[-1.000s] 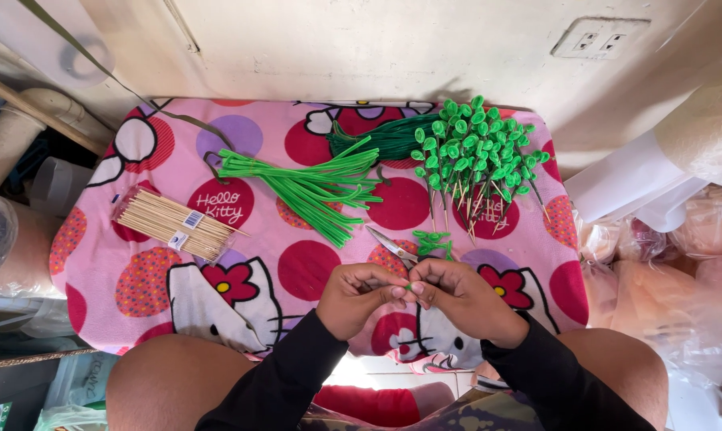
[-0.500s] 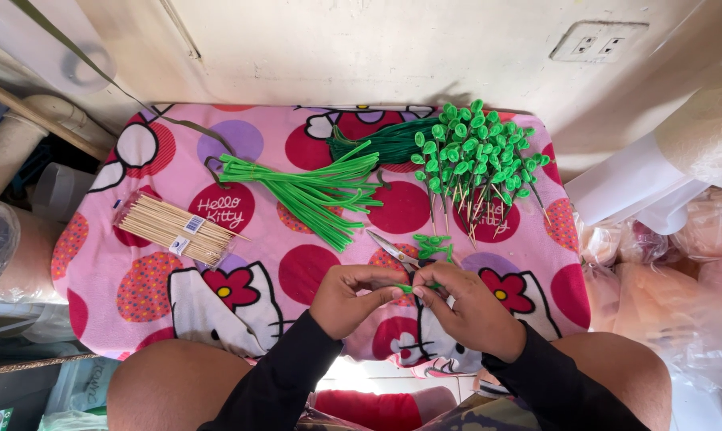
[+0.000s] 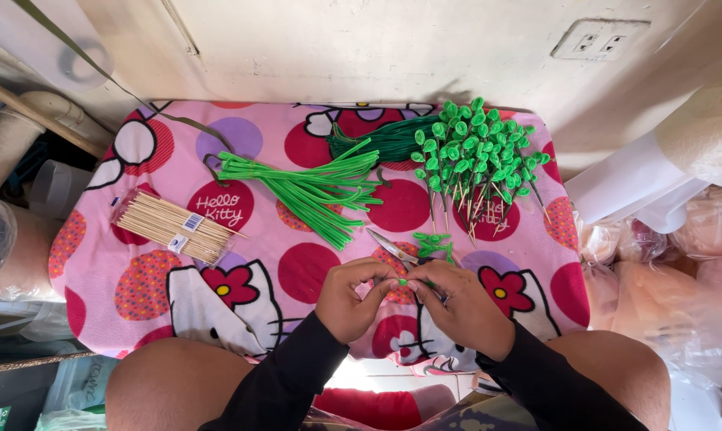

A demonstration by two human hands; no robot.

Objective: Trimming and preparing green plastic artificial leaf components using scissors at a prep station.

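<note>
Hands have drawn closer, both hands' fingers (image 3: 386, 281) pinching a small green pipe-cleaner piece (image 3: 405, 282); many finished green-topped wooden skewers (image 3: 477, 152) piled, bundled plain bamboo skewers (image 3: 169, 227) remaining on the bench (image 3: 297, 275).

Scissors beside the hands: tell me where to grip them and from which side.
Grip the scissors by the handle end near the right hand, coming from the near side. The blades point away up-left, and the small green pieces lie on their right.

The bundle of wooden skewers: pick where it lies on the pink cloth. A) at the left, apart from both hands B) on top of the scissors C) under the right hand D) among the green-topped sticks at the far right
A: the bundle of wooden skewers lies at the left of the pink cloth, clear of the left hand and right hand.
</note>
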